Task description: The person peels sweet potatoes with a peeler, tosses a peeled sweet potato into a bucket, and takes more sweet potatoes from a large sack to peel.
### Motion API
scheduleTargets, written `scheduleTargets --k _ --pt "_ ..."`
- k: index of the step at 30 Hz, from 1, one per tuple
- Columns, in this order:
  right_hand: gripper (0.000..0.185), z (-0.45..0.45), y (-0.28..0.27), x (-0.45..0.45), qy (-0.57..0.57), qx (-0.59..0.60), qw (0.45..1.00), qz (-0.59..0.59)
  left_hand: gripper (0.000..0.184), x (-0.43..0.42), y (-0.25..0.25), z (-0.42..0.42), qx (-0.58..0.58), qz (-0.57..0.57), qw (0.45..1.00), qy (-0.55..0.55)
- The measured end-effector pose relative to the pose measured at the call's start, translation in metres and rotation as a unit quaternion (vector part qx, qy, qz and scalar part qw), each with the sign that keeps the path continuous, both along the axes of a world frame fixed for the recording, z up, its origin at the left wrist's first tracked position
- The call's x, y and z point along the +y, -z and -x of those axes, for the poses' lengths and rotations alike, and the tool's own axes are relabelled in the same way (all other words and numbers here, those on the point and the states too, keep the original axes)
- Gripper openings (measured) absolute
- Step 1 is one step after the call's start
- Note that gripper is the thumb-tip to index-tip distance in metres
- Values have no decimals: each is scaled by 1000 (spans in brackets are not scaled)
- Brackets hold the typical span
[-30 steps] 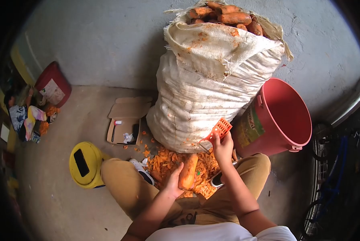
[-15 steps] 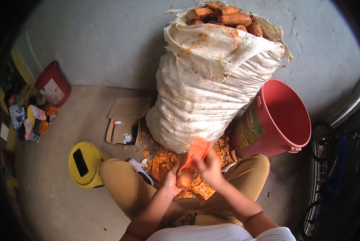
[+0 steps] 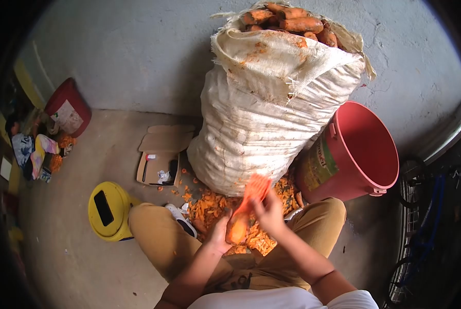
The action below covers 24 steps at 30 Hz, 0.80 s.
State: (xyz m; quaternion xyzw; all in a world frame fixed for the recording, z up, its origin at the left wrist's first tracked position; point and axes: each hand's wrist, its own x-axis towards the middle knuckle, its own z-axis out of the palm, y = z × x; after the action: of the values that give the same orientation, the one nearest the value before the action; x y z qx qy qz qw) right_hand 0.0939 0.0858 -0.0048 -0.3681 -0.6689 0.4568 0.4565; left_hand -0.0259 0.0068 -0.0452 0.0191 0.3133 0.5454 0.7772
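Note:
My left hand (image 3: 220, 234) is wrapped round a carrot (image 3: 237, 230), partly dark-skinned and partly bright orange, tilted between my knees. In my right hand (image 3: 269, 211) is an orange-red peeler (image 3: 256, 189), smeared by motion, at the carrot's far end; whether its blade touches cannot be made out. Under both hands lies a heap of orange peelings (image 3: 210, 206) on the floor. Just beyond stands a tall white woven sack (image 3: 256, 118), with carrots (image 3: 300, 24) showing at its open top.
Right of the sack stands a red bucket (image 3: 318, 177). On the left are a yellow-lidded container (image 3: 122, 206) with a phone (image 3: 104, 208) on it and an open cardboard box (image 3: 161, 139). A person (image 3: 35, 149) is near another red bucket (image 3: 68, 110). A bicycle (image 3: 426, 221) stands far right.
The peeler has shifted slightly along the carrot, and more of the carrot's orange surface shows. My left hand keeps its hold with little movement.

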Motion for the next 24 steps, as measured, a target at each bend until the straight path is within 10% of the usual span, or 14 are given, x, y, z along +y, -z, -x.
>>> scheduleTargets --k 4,10,16,24 --pt "17 -21 4 62 186 76 979 35 46 -5 -2 2 -15 -12 999 44" --pt "30 -1 -23 -30 -75 -53 996 22 40 6 -3 0 -10 22 999 -42" --pt "18 -15 -13 46 140 115 982 51 37 1 -3 4 -72 -26 996 55" --pt "22 -5 -14 -22 -54 5 998 43 34 11 -13 -3 -60 21 998 0"
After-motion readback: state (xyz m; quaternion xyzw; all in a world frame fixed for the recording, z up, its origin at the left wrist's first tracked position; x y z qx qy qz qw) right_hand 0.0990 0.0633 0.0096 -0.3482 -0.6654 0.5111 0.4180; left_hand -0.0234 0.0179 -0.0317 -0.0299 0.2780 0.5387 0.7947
